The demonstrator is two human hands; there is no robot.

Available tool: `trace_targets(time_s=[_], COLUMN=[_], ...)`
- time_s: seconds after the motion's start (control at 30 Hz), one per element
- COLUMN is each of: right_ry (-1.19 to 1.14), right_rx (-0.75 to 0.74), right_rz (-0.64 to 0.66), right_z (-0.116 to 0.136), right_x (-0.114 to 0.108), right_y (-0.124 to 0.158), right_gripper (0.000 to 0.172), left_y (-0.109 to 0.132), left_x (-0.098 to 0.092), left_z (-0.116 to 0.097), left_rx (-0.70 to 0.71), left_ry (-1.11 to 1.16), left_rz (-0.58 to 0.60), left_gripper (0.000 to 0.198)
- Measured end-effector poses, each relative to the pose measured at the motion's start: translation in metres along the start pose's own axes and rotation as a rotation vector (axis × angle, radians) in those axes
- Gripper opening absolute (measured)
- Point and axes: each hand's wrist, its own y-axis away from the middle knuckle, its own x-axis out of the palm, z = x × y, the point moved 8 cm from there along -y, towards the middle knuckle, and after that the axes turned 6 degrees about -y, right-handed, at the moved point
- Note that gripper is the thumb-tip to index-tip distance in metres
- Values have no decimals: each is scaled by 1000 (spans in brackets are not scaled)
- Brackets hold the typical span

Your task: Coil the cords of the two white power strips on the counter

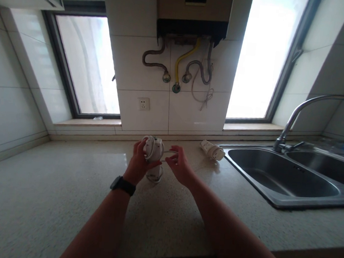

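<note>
My left hand [139, 162], with a dark watch [123, 185] on its wrist, grips a white power strip [158, 148] above the countertop. White cord [149, 149] is wound around the strip. Just to its right, my right hand [179, 163] has its fingers bent around a stretch of the white cord that runs out from the strip. Below the held strip, more white cord [154, 179] loops near the counter; whether it belongs to the same strip I cannot tell. A second white power strip [212, 150], wrapped in its own cord, lies by the sink.
A steel double sink [276, 202] with a curved faucet [300, 108] is set into the speckled counter [63, 200] on the right. The tiled wall ahead carries a socket [144, 104] and a water heater [194, 10] with hoses, between two windows.
</note>
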Motion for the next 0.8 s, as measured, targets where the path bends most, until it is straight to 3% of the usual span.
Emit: trace_targets(time_s=[0.07,0.13,0.27,0.37,0.43,0.53,0.7,0.8], right_ry=[6,51,54,-361,-453,-428,-212,-157], right_rx=[59,122,87,127,186,211,526,554], right_rz=[58,98,198,248,247,209,73,52], right_z=[-6,-14,-15,-13,-17,-21,-47,-53], right_x=[6,11,28,44,49,44,23,18], right_y=[3,5,6,7,7,4,8,8], right_gripper=[85,96,66,58,56,51,44,43], left_y=[0,2,6,9,9,6,2,17], left_x=[7,15,29,35,35,29,15,23], left_z=[-5,-10,-19,-28,-29,-33,-22,6], left_rx=[-15,-5,57,163,164,179,88,-85], left_ry=[4,8,74,132,96,-25,-92,-100], left_rz=[138,254,379,420,417,399,434,653], left_gripper=[111,118,130,139,139,135,137,147])
